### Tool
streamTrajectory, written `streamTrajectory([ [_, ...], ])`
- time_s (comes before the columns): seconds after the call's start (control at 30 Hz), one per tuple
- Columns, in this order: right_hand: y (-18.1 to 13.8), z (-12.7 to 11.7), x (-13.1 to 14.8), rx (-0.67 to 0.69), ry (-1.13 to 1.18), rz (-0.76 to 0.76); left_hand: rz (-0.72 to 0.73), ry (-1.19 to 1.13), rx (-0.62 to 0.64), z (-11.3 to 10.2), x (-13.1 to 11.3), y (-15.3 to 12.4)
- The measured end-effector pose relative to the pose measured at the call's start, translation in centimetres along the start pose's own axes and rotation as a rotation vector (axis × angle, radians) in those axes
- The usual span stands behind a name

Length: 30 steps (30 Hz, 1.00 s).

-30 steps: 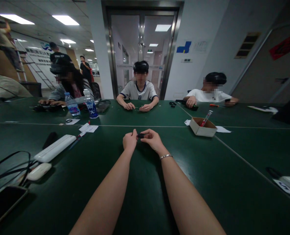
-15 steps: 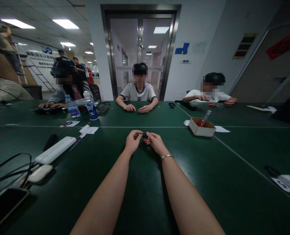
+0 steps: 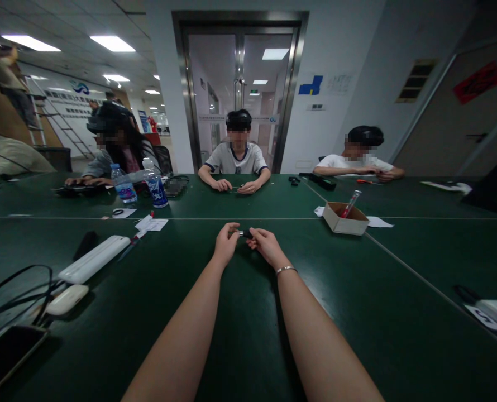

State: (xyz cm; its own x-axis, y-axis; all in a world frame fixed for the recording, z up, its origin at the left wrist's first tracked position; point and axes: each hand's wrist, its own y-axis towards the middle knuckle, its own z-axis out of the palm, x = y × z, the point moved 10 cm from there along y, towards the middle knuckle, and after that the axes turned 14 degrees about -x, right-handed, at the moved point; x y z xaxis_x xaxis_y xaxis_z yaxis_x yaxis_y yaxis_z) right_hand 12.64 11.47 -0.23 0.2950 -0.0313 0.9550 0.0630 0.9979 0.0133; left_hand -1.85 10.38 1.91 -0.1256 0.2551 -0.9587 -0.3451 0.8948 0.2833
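Note:
My left hand (image 3: 225,243) and my right hand (image 3: 264,244) meet over the middle of the dark green table (image 3: 248,312). Both pinch a small black object (image 3: 244,233) between their fingertips, with a short metallic end showing toward the left hand. It is too small to name. A thin silver bracelet (image 3: 285,269) circles my right wrist. Both forearms stretch forward from the bottom edge.
A cardboard box (image 3: 345,219) with a red-tipped tube stands right of my hands. A long white case (image 3: 93,259), a white oval device (image 3: 67,298), black cables (image 3: 14,290) and a phone (image 3: 5,354) lie left. Two water bottles (image 3: 154,182) stand farther back. Three seated people work across the table.
My hands have stayed together on the small black object, fingers shifting slightly around it. The view has tilted a little, and the person at far right moved a hand.

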Motion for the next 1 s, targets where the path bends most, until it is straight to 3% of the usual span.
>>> streamTrajectory([
  [0.1,0.1,-0.1,0.0,-0.007,-0.003,0.0,-0.04,-0.01,0.023,0.3,0.6,0.0],
  [0.27,0.1,0.0,-0.1,-0.006,-0.001,0.004,0.024,-0.001,0.031,0.4,0.1,0.0],
  [0.47,0.0,0.0,0.0,0.0,-0.006,-0.004,-0.037,-0.018,0.059,0.6,0.9,0.0],
  [1.0,0.1,0.1,-0.1,0.003,0.004,0.013,0.111,-0.028,-0.008,0.1,-0.7,0.2],
])
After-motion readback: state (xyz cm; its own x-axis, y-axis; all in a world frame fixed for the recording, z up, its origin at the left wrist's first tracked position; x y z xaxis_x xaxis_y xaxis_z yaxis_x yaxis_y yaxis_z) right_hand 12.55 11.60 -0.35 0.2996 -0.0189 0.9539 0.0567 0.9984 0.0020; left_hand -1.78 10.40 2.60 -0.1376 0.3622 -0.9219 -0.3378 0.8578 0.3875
